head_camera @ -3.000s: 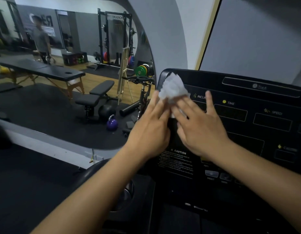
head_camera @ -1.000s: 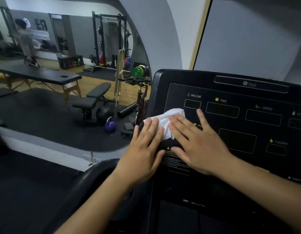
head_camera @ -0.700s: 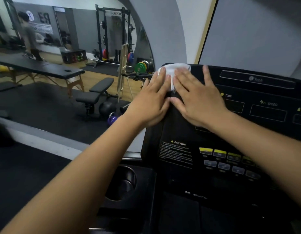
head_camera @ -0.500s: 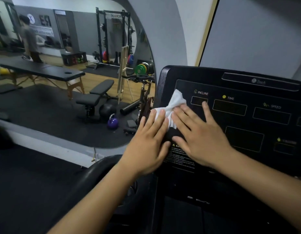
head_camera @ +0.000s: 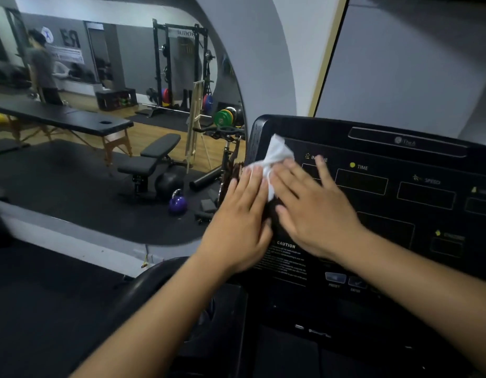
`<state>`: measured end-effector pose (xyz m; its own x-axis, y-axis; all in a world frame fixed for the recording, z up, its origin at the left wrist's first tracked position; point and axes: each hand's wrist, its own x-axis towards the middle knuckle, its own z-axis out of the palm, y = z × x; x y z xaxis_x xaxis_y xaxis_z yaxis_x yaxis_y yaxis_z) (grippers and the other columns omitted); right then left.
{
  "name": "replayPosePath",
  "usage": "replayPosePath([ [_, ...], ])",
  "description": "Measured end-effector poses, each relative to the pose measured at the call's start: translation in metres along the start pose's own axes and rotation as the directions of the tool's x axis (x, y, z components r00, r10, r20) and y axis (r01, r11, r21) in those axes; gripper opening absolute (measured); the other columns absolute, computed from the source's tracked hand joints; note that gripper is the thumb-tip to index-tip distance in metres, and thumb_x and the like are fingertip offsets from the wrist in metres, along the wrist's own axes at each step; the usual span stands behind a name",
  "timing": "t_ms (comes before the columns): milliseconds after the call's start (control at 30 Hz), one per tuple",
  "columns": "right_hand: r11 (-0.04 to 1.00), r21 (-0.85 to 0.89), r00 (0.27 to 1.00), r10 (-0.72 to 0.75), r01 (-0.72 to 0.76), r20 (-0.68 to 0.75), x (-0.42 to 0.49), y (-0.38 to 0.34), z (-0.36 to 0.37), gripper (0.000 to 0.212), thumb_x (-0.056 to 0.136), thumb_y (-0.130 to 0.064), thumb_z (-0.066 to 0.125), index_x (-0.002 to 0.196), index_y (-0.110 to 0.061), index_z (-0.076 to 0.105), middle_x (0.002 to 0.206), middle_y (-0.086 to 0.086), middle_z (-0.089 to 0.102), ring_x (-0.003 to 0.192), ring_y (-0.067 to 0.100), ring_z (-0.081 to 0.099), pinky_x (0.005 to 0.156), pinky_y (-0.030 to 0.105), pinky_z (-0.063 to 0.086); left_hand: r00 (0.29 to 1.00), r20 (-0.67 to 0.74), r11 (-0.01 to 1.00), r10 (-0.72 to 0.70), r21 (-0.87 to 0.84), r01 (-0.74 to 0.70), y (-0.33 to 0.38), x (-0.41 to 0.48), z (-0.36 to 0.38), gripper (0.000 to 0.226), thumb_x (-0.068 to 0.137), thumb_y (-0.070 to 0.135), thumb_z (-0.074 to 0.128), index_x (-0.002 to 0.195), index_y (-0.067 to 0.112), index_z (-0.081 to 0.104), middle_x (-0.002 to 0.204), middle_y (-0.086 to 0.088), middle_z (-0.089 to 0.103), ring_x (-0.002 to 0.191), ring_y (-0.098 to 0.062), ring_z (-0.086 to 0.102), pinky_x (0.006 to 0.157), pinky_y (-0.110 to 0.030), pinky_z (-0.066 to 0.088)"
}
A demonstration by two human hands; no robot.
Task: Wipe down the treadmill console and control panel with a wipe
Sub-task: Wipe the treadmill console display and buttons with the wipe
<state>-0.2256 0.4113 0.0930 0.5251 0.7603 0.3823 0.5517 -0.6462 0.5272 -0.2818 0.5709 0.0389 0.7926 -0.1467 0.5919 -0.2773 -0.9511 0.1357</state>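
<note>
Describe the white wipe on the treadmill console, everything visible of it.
The wipe is white, thin and crumpled, looking like soft paper or cloth. It lies against the upper left corner of the black console, beside the INCLINE label. Its upper part bunches up free; its lower part is pinned beneath the straight fingers of the left hand and right hand, which press it to the panel. Whether it is damp cannot be told.

left edge of console was taken up by left hand, right hand and wipe, its face to their right was left uncovered
</note>
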Motion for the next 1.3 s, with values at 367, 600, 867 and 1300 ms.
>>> replayPosePath([
  [367, 0.988, -0.080, 0.991, -0.136, 0.134, -0.017, 0.067, 0.031, -0.032, 0.070, 0.090, -0.038, 0.006, 0.151, -0.009, 0.026, 0.159, 0.009, 0.023, 0.148, 0.022, 0.016, 0.117, 0.059, 0.001, 0.987, -0.068, 0.986, -0.143, -0.092, 0.136, -0.001, 0.051, -0.018, 0.067, 0.102, 0.033, 0.025, 0.154, 0.002, -0.004, 0.163, -0.016, -0.007, 0.150, -0.023, -0.011, 0.123, -0.039, 0.000],
  [600, 0.926, -0.157, 0.938, -0.344, 0.345, 0.031, 0.050, 0.044, -0.017, 0.066, 0.086, -0.035, 0.024, 0.145, -0.009, 0.039, 0.153, 0.009, 0.037, 0.142, 0.020, 0.033, 0.112, 0.066, 0.016, 0.964, -0.010, 0.963, -0.267, 0.015, 0.267, 0.029, 0.012, 0.001, 0.081, 0.090, 0.045, 0.015, 0.152, -0.005, 0.003, 0.160, -0.027, -0.004, 0.150, -0.034, -0.009, 0.122, -0.045, -0.002],
  [867, 0.928, -0.126, 0.932, -0.360, 0.352, -0.046, 0.034, 0.020, -0.007, 0.060, 0.091, -0.037, 0.031, 0.145, -0.011, 0.042, 0.152, 0.010, 0.040, 0.144, 0.023, 0.030, 0.112, 0.066, 0.015, 0.934, -0.039, 0.933, -0.355, -0.076, 0.351, 0.045, -0.007, 0.013, 0.074, 0.095, 0.037, 0.025, 0.151, -0.008, 0.008, 0.159, -0.029, 0.004, 0.150, -0.038, 0.000, 0.122, -0.047, 0.004],
  [1300, 0.970, -0.079, 0.972, -0.232, 0.228, -0.042, 0.080, 0.049, -0.025, 0.060, 0.094, -0.035, 0.023, 0.145, -0.007, 0.039, 0.154, 0.011, 0.036, 0.143, 0.024, 0.031, 0.112, 0.067, 0.012, 0.930, -0.050, 0.931, -0.364, -0.007, 0.364, 0.032, 0.060, -0.014, 0.072, 0.100, 0.031, 0.031, 0.151, -0.007, -0.002, 0.160, -0.028, -0.005, 0.149, -0.036, -0.007, 0.122, -0.045, 0.000],
])
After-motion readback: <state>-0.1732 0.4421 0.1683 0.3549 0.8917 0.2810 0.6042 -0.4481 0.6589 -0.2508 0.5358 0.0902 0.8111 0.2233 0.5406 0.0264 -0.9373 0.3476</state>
